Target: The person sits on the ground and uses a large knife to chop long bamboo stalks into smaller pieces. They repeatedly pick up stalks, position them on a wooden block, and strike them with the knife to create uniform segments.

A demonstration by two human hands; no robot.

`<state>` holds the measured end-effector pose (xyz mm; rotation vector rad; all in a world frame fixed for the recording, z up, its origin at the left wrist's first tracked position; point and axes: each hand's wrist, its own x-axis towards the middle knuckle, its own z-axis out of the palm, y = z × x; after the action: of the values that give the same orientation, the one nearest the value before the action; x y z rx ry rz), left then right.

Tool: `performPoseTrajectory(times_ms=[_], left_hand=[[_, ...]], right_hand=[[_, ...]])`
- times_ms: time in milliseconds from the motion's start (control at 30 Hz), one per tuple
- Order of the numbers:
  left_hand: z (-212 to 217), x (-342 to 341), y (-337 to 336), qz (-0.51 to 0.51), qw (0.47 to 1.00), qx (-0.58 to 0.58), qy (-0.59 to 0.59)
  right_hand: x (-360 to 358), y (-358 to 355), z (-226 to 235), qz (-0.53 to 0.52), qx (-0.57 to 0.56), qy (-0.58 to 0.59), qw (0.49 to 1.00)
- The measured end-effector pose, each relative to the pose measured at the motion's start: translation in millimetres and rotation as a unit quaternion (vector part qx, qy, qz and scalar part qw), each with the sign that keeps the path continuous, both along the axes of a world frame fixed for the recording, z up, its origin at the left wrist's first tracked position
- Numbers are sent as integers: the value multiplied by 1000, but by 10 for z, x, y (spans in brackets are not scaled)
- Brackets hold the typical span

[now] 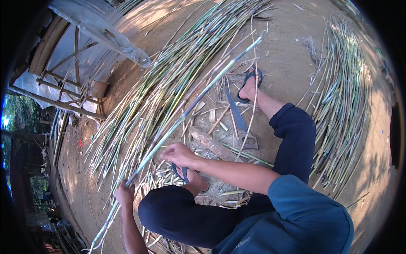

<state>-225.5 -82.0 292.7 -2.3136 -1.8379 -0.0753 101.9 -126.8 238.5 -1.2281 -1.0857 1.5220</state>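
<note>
I sit on bare earth with a long thin bamboo cane (198,93) running from lower left to upper right across my lap. My left hand (124,194) grips the cane near its lower end. My right hand (177,153) closes around the same cane a little higher up. A large knife (237,118) with a wide blade lies on the ground between my feet, beside a short wooden block (210,143). Neither hand touches the knife.
A big heap of green and yellow canes (160,84) fans out to my left. Another bundle (342,101) lies at my right. Cut scraps litter the ground by my sandalled feet (249,84). A bamboo frame with plastic sheeting (80,55) stands at upper left.
</note>
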Motion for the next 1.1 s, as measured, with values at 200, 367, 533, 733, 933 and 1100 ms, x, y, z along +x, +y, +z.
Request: performPoseTrajectory(times_ms=[200,367,533,733,933,1100], left_hand=[[-783,-1448,-312,108,991,-34,-65],[-846,-2421,-792,175,975,3,-138],[-214,-2327,-785,119,988,95,-19],[676,-2524,-712,138,979,152,-12],[602,-2487,-818,84,986,138,-38],[-282,-2544,-916,126,990,44,-42]], right_hand=[[1673,-884,-1781,-520,-402,-309,687],[1465,-256,-1723,-501,-198,-165,826],[1884,1304,-1528,-293,-50,-278,914],[1939,2487,-974,-283,-2,9,959],[1349,2330,-325,-65,-31,89,993],[1294,506,-712,-265,55,669,692]])
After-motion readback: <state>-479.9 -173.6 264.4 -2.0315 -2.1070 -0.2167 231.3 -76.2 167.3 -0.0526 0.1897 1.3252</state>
